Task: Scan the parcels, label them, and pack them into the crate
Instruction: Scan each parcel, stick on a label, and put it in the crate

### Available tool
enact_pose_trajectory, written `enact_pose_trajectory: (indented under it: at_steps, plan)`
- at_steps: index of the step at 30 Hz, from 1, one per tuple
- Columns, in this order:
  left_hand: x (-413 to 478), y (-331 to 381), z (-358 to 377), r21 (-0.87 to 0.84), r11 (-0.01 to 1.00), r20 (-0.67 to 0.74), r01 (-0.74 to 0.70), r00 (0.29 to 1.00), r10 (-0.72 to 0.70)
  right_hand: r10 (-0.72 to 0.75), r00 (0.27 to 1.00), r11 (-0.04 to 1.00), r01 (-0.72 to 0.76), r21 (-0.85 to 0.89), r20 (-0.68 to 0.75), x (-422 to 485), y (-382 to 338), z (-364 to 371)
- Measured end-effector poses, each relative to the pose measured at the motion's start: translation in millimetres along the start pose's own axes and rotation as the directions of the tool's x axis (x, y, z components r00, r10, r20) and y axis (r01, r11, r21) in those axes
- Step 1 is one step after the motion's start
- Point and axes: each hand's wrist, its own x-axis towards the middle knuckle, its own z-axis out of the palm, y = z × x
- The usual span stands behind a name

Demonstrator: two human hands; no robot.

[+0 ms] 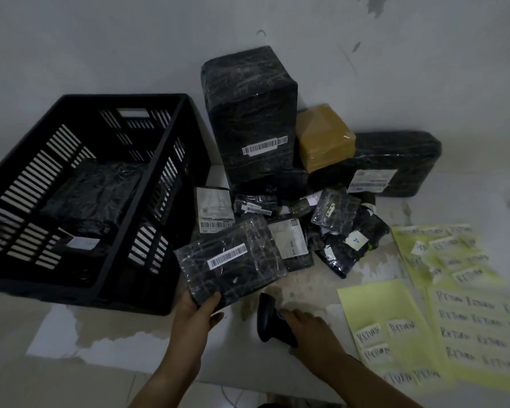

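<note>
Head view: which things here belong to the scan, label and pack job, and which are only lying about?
For the job:
parcel held by the left hand
scanner gripped by the right hand
crate
parcel pile
yellow RETURN label sheets

Only lying about:
no loose item that I can see, only the stained floor and marked wall

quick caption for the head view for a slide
Left hand holds a black parcel beside the crate while the right hand grips the scanner.

Head view, steeply down, close over floor [306, 284].
</note>
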Motion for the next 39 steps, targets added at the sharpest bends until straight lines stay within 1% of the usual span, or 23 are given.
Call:
enact_pose_trajectory:
  at_steps: [5, 8, 13, 20, 24, 27, 33, 36, 39]
  plan:
    - [-2, 3, 8, 0.055, 0.998, 0.054, -0.011, 0.999, 0.008, -0.006, 1.0, 1.0, 0.006, -0.028, 0.0, -1, 1, 2]
    - [-3, -4, 12, 0.083, 0.997, 0.076, 0.001, 0.997, -0.007, -0.012, 1.0, 0.998, 0.013, -0.057, 0.021, -7, 1, 6]
    - [-9, -16, 18, 0.119, 0.992, 0.102, 0.031, 0.994, -0.044, -0.004, 1.0, 0.997, 0.005, -0.076, 0.017, -22, 5, 12]
    - [-22, -29, 31, 0.107, 0.992, 0.052, 0.07, 0.996, -0.076, -0.073, 0.997, 0.995, 0.072, -0.071, -0.014, -34, 14, 19]
    - [-28, -39, 39, 0.128, 0.988, 0.053, 0.082, 0.995, -0.09, -0.121, 0.992, 0.988, 0.117, -0.101, -0.039, -42, 20, 27]
    - [-35, -48, 43, 0.128, 0.988, 0.036, 0.092, 0.995, -0.097, -0.129, 0.991, 0.989, 0.127, -0.074, -0.028, -50, 29, 27]
    - [-45, -70, 48, 0.083, 0.986, -0.02, 0.145, 0.989, -0.143, -0.201, 0.978, 0.979, 0.199, -0.034, -0.062, -77, 56, 9]
    - [-50, -79, 52, 0.069, 0.983, -0.031, 0.168, 0.986, -0.166, -0.184, 0.979, 0.982, 0.187, 0.028, -0.089, -97, 78, -2]
    - [-53, -84, 60, 0.056, 0.982, -0.034, 0.178, 0.984, -0.176, -0.118, 0.98, 0.986, 0.134, 0.095, -0.159, -120, 107, -8]
